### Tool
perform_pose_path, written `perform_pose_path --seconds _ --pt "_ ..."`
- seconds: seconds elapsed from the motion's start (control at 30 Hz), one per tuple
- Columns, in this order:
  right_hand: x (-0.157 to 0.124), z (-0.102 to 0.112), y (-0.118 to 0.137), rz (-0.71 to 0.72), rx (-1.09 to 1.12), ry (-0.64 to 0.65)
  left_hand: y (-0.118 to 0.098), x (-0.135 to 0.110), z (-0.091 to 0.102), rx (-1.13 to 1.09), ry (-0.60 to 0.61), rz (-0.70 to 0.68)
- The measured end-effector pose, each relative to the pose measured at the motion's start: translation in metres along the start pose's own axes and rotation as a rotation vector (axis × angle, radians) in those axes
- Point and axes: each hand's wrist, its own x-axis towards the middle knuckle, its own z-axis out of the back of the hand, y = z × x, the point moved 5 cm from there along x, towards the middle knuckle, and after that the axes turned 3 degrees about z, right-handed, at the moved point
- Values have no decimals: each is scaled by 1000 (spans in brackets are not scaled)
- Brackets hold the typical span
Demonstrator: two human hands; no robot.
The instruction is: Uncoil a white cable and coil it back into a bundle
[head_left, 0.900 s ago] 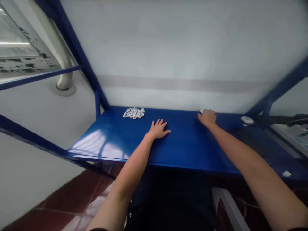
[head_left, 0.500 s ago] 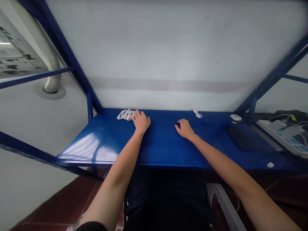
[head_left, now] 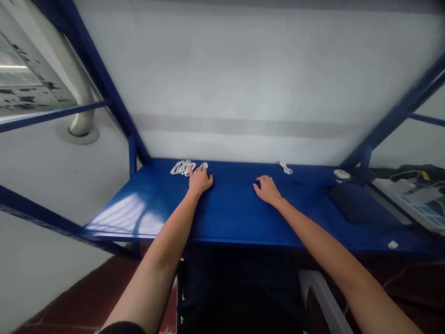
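Observation:
My left hand rests at the back left of the blue shelf, fingers spread and thumb apart. Its fingertips reach the near side of a small coiled white cable, which they partly cover; a firm hold does not show. Just left of that hand lie several coiled white cables in a cluster. My right hand lies on the shelf right of centre, fingers loosely curved with a gap to the thumb and nothing visible between them. Farther back and to its right is another bundled white cable, untouched.
On the right are a round white object, a dark flat object and a small white piece. A white power strip with plugged-in chargers sits beyond. Blue frame posts and a white back panel bound the shelf.
My left hand has shifted slightly left and towards me, uncovering a coiled cable past its fingertips. The right hand stays put. The view has tilted slightly.

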Motion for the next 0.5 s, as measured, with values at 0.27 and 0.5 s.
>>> perform_pose_path --seconds 0.27,0.5 --pt "0 0 2 5 -13 -26 -67 -27 1 -321 188 -166" --pt "-2 3 13 142 48 -40 -103 -57 9 -457 255 -311"
